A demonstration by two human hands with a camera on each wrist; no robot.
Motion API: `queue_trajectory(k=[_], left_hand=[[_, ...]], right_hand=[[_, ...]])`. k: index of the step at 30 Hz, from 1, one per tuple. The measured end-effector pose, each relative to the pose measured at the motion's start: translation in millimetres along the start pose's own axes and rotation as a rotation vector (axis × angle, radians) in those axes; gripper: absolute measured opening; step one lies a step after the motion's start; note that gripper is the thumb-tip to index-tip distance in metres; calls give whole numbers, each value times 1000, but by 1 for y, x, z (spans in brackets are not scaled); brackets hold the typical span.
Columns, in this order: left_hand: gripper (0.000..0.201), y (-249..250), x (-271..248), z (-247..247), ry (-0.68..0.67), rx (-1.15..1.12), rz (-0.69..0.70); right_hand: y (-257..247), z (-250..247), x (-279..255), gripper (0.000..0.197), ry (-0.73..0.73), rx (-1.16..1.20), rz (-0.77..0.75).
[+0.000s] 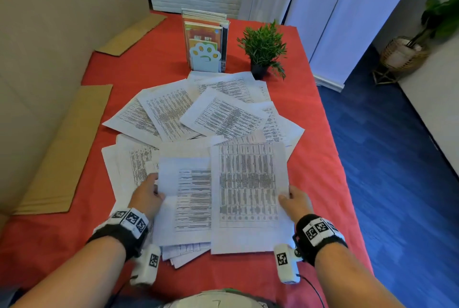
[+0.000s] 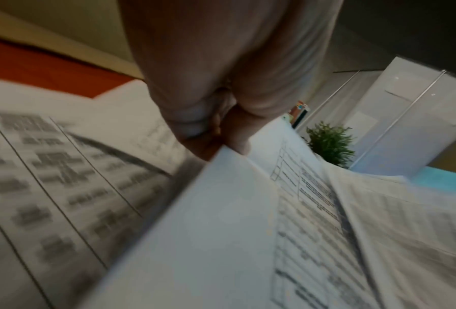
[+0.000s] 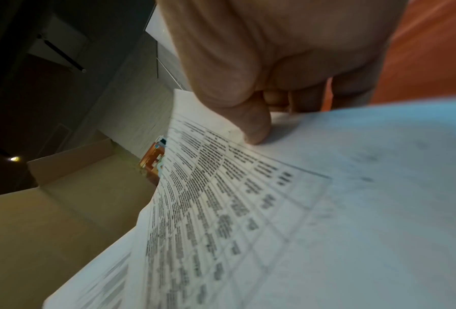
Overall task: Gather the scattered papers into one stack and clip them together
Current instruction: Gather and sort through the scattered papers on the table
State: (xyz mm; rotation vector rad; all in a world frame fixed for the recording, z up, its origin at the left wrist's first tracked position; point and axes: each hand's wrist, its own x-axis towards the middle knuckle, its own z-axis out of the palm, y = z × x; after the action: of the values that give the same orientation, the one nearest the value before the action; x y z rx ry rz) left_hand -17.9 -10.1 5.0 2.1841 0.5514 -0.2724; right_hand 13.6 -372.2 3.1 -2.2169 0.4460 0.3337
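Several printed sheets (image 1: 198,109) lie fanned over the red tablecloth (image 1: 318,158). My left hand (image 1: 149,196) pinches the left edge of one sheet (image 1: 188,198), thumb on top; the left wrist view shows the left hand (image 2: 221,133) gripping that sheet (image 2: 208,230) at its edge. My right hand (image 1: 291,199) pinches the right edge of a table-printed sheet (image 1: 248,196), which overlaps the other. In the right wrist view the right hand's thumb (image 3: 253,127) presses on the table-printed sheet (image 3: 327,209). More sheets (image 1: 186,253) lie beneath both. No clip is visible.
A book holder (image 1: 206,42) with a paw-shaped front and a small potted plant (image 1: 263,52) stand behind the papers. Cardboard pieces (image 1: 64,153) lie along the table's left side by a beige wall. The table's right edge drops to a blue floor (image 1: 397,183).
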Motion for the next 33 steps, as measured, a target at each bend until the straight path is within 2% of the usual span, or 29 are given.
queue_trajectory(k=[2, 5, 9, 13, 15, 17, 19, 21, 23, 24, 26, 29, 31, 33], left_hand=[[53, -6, 6, -13, 67, 100, -17], [53, -9, 14, -33, 146, 219, -43], [46, -7, 21, -58, 245, 296, -43], [50, -2, 26, -68, 256, 266, -39], [41, 6, 25, -63, 203, 214, 45], [28, 20, 20, -55, 114, 126, 172], [27, 35, 14, -46, 28, 42, 312], [31, 46, 8, -38, -51, 22, 402], [27, 52, 4, -28, -113, 43, 430], [26, 54, 4, -23, -125, 24, 418], [29, 56, 3, -17, -97, -96, 343], [27, 41, 9, -15, 127, -353, 130], [27, 27, 10, -14, 230, -222, -52], [21, 14, 7, -6, 165, -61, -167]], right_hand=[[0, -12, 6, 18, 89, -24, -13], [-5, -33, 11, 14, 230, 25, -40], [-20, -55, 15, 13, 247, 119, -134], [-38, -56, 16, 15, 103, 155, -245], [-45, -43, 13, 11, -12, 68, -312], [-49, -28, 7, 31, -106, -38, -413], [-50, -14, 3, 42, -213, -100, -476], [-49, -4, -1, 32, -303, -123, -450], [-46, 5, -2, 12, -353, -77, -382], [-44, 10, -2, 6, -350, -71, -363], [-44, 17, -2, 12, -290, -57, -338], [-42, 24, 1, 5, -130, 24, -284], [-41, 28, 1, 11, -53, 77, -214], [-42, 34, -2, 16, -46, 116, -141]])
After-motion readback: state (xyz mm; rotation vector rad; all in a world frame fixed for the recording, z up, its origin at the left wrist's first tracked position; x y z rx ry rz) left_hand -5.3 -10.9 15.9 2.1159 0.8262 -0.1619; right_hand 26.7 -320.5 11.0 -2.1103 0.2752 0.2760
